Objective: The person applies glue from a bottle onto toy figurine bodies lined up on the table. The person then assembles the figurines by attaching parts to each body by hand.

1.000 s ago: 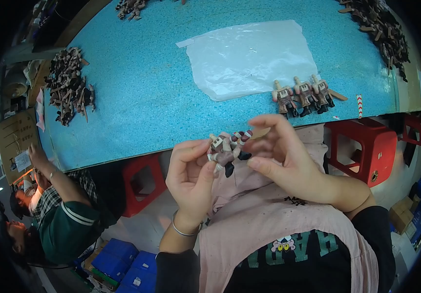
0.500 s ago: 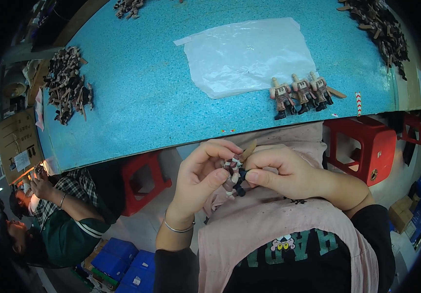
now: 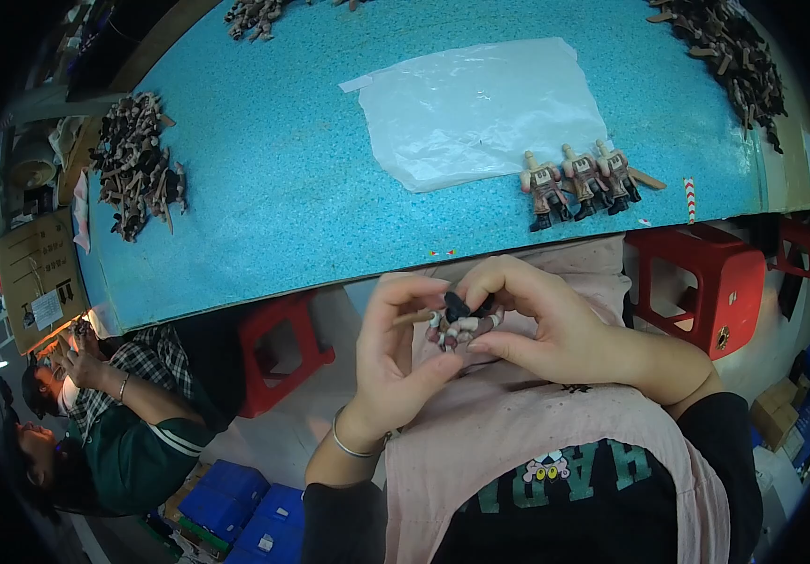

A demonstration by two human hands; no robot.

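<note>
Between my two hands, just off the near table edge, is a small toy figure [image 3: 466, 329] with pinkish-brown body parts and black boots. It lies roughly sideways, the boots up toward my fingertips. My left hand [image 3: 391, 352] curls round one end, where a tan, stick-like piece [image 3: 411, 320] sticks out by the fingers. My right hand [image 3: 541, 324] pinches the other end between thumb and fingers. Fingers cover part of the figure. Ahead on the blue table [image 3: 273, 169], three similar headless-looking figures [image 3: 582, 183] lie side by side, touching the corner of a clear plastic sheet [image 3: 480, 113].
Heaps of figure parts lie at the table's left [image 3: 132, 164], far left [image 3: 253, 17] and far right [image 3: 729, 61]. Red stools [image 3: 706, 282] stand under the near edge. A person [image 3: 132, 428] works at the left, near blue crates [image 3: 226, 498] on the floor.
The toy figure has been turned from upright to sideways, its boots now upward. The tan piece points left instead of up to the right. My right fingers have moved over the boots.
</note>
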